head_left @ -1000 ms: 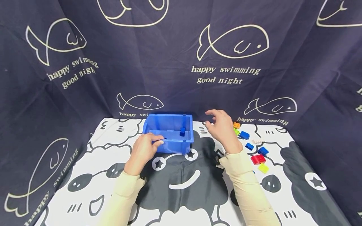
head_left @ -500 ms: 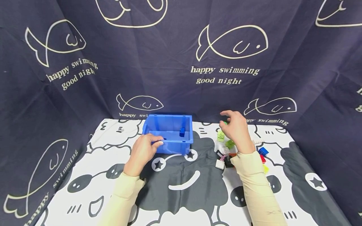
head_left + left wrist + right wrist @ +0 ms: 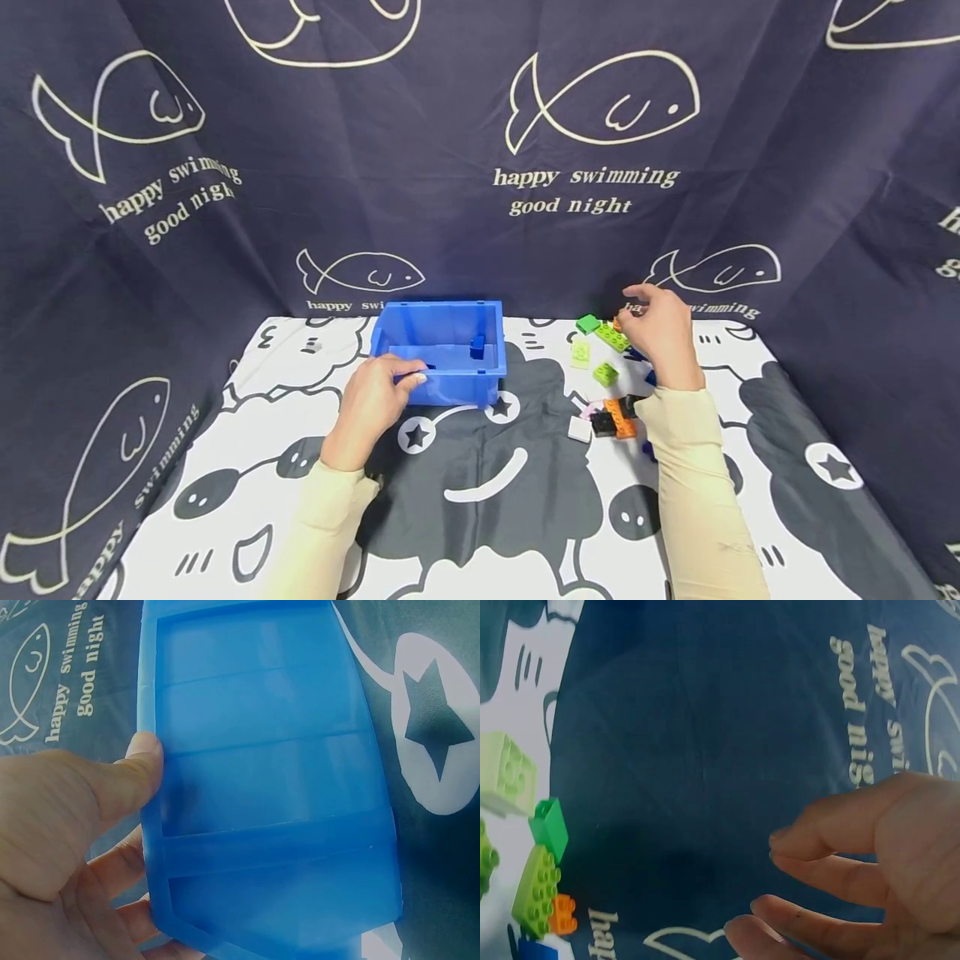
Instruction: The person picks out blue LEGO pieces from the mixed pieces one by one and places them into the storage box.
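My left hand (image 3: 375, 408) grips the near rim of a blue plastic bin (image 3: 457, 390), thumb on one side of the wall and fingers on the other in the left wrist view. Inside the bin sits a blue building brick (image 3: 477, 347). Raised over the bricks at the right, my right hand (image 3: 662, 333) has loosely bent fingers with nothing between them. Close to it on the cloth lie a long lime brick (image 3: 612, 337), a green brick (image 3: 588, 323) and an orange brick (image 3: 562, 914). The right forearm and hand hide some bricks.
A pale green brick (image 3: 581, 353) and a smaller lime brick (image 3: 605, 373) lie between bin and right hand. Nearer are a white brick (image 3: 579, 429), a black brick (image 3: 602, 424) and an orange piece (image 3: 619, 418). A dark fish-print curtain (image 3: 465, 150) stands behind the cloth-covered table.
My right hand has moved rightward from beside the bin to over the bricks, uncovering green, white, black and orange ones. The left hand keeps hold of the bin. The head view has shifted slightly.
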